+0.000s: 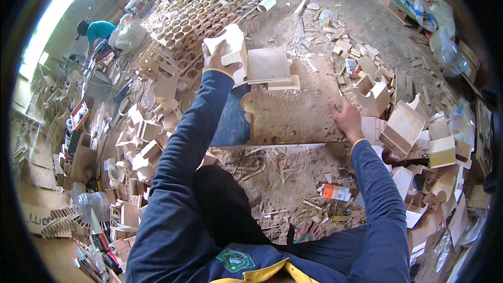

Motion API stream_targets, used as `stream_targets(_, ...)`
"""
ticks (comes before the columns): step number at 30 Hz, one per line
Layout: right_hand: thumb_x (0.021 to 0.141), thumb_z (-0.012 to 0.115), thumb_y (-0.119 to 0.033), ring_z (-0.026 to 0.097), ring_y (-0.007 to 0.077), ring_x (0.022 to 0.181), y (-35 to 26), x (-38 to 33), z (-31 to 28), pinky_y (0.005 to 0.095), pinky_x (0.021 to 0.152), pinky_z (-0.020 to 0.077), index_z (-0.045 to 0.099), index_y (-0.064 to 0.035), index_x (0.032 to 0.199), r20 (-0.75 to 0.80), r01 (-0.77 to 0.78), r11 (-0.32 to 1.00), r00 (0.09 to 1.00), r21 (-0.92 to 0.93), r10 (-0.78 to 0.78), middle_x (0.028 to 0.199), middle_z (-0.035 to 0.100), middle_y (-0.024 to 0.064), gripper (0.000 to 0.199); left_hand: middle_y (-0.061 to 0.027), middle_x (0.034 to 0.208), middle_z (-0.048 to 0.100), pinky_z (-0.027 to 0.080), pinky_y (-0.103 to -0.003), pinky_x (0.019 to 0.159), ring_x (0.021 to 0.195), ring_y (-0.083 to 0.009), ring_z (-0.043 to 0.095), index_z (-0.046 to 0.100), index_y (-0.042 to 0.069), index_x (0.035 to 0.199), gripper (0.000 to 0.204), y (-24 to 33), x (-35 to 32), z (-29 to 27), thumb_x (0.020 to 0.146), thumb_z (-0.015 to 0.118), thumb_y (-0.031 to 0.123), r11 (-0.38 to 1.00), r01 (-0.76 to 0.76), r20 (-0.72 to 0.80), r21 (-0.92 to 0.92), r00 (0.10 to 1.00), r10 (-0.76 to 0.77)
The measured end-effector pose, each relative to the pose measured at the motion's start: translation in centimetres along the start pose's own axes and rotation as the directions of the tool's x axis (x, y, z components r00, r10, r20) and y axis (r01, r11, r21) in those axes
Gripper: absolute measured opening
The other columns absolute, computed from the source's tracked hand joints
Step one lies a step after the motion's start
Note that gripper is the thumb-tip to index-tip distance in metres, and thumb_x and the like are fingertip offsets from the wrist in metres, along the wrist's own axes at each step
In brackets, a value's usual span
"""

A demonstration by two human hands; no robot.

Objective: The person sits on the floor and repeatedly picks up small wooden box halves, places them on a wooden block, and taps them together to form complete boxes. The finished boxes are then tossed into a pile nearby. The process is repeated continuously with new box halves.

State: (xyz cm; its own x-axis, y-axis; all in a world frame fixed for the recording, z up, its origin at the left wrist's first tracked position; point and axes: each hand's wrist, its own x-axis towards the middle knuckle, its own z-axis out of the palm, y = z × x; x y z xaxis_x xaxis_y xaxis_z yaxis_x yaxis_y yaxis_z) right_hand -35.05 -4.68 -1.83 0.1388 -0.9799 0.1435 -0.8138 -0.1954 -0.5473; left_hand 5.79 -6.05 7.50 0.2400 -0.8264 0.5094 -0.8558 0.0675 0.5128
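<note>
Presently occupying the tabletop's (298, 115) far left corner: one pale wooden box (233, 42) with a curved cutout, standing just left of a square panel (268, 64). Left hand (218, 58): is spreading its fingers over the box's near left side, thumb parting to the right, apparently clasping it. Right hand (347, 119): is resting half-spread at the tabletop's right edge, holding no loose piece. Panel: is lying toward the far edge, partly covering a wooden strip (283, 83). Handling, by judgement: the box is looking light and stiff (thin board, presumably), its dusty faces perhaps feeling slippery, its cutout's pointed corners probably being most prone to chipping. Best hold: fingers and thumb pressing opposite flat walls, clear of those points.
</note>
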Motion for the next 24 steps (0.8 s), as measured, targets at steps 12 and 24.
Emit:
stream_targets(12, 0.09, 0.056, -0.053, 0.065, 0.0456, 0.082, -0.7, -0.5, 0.1, 0.0513, 0.072, 0.0516, 0.06, 0.003, 0.105, -0.007, 0.103, 0.995, 0.995, 0.01, -0.103, 0.085, 0.066, 0.029, 0.058, -0.0264, 0.135, 0.053, 0.04, -0.037, 0.109, 0.128, -0.0412, 0.049, 0.051, 0.01, 0.139, 0.096, -3.4, 2.8, 2.3, 0.055, 0.09, 0.034, 0.996, -0.076, 0.016, 0.039, 0.997, 0.076)
stream_targets(24, 0.091, 0.055, -0.053, 0.066, 0.0426, 0.089, -1.4, -0.6, -0.8, 0.0463, 0.078, 0.0513, 0.061, -0.0023, 0.12, 0.08, 0.065, 0.998, 0.995, 0.016, -0.066, 0.094, 0.068, 0.025, 0.059, -0.026, 0.134, 0.054, 0.039, -0.04, 0.109, 0.131, -0.036, 0.047, 0.047, 0.003, 0.14, 0.112, -1.7, 3.0, 2.4, 0.048, 0.092, 0.05, 0.988, 0.039, -0.013, 0.147, 0.999, -0.037)
